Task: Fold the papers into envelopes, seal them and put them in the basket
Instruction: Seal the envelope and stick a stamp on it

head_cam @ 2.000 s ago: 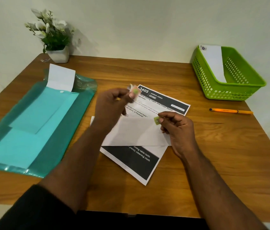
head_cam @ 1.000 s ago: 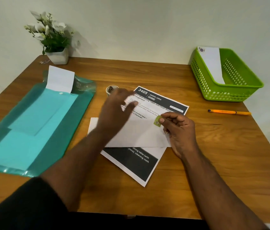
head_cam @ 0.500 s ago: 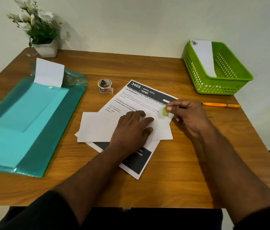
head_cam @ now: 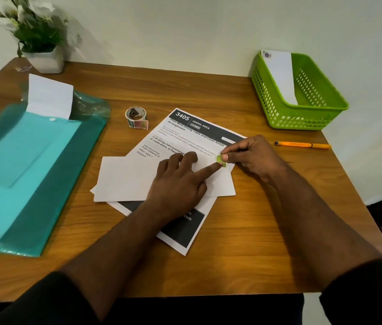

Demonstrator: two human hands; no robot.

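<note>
A white folded envelope (head_cam: 124,178) lies on a printed sheet (head_cam: 186,129) in the middle of the table. My left hand (head_cam: 178,184) rests on the envelope, its index finger stretched out to a small green sticker (head_cam: 221,161) at the envelope's top right corner. My right hand (head_cam: 254,156) pinches that sticker between thumb and fingertip. The green basket (head_cam: 302,118) stands at the back right with one white sealed envelope (head_cam: 281,76) leaning inside it. A roll of stickers (head_cam: 136,117) sits behind the printed sheet.
A teal plastic folder (head_cam: 32,195) with turquoise sheets and a white paper (head_cam: 50,96) lies at the left. An orange pen (head_cam: 302,144) lies right of my right hand. A potted plant (head_cam: 37,34) stands at the back left corner against the wall.
My left hand put the sticker roll down behind the sheet, then came down onto the envelope and pointed its index finger at the sticker. My right hand kept the sticker at the envelope's corner.
</note>
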